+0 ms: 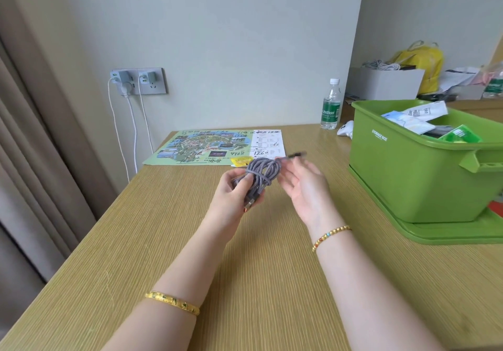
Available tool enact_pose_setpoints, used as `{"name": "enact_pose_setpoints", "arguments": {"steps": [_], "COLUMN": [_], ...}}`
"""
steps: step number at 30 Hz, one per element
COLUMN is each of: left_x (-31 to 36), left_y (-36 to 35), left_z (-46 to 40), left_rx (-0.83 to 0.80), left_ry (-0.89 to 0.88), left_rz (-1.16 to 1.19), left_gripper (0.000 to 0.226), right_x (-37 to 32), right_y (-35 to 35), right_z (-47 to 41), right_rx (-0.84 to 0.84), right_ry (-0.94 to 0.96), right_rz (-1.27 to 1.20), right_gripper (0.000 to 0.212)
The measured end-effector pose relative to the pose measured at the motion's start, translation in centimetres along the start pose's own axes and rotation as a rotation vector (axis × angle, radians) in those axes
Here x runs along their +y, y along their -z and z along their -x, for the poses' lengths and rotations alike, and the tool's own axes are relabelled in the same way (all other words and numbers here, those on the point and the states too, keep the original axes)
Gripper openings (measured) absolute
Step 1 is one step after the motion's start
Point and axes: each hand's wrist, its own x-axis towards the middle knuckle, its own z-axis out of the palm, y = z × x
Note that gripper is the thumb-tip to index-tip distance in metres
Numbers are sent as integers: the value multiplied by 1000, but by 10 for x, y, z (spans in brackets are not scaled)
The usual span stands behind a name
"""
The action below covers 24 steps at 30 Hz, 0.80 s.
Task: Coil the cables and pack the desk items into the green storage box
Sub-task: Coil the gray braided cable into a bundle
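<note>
green storage box (413, 171) cut by right edge; cable plug (297, 155) motion-blurred.

Braided grey cable (260, 172), glossy green plastic box (408, 176), wood-grain desk (190, 241).

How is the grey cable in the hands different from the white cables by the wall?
The grey cable is bundled into a coil; the white cables hang long and loose. The grey cable is held in the left hand above the desk; the white cables are plugged in at the wall socket. The grey one looks braided; the white ones look smooth. Both are charging-type cables.
</note>
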Motion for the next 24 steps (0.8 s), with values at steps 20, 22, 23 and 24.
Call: {"name": "enact_pose_setpoints", "arguments": {"steps": [20,22,23,24], "left_x": [74,77,77,76], "left_y": [-164,-190,-202,-212], "left_z": [-22,-21,-21,-22], "left_rx": [-418,-400,-392,-388], "left_ry": [-232,-245,-252,-259], "left_rz": [-275,-366,-443,-530], "left_gripper": [44,42,41,41], "right_x": [-167,-197,-207,-214], "right_y": [25,42,51,61], "right_z": [9,4,3,1], "right_rx": [164,294,342,367], "right_ry": [486,518,499,454], "right_rz": [829,1141,1279,1394], "right_gripper": [39,44,46,47]}}
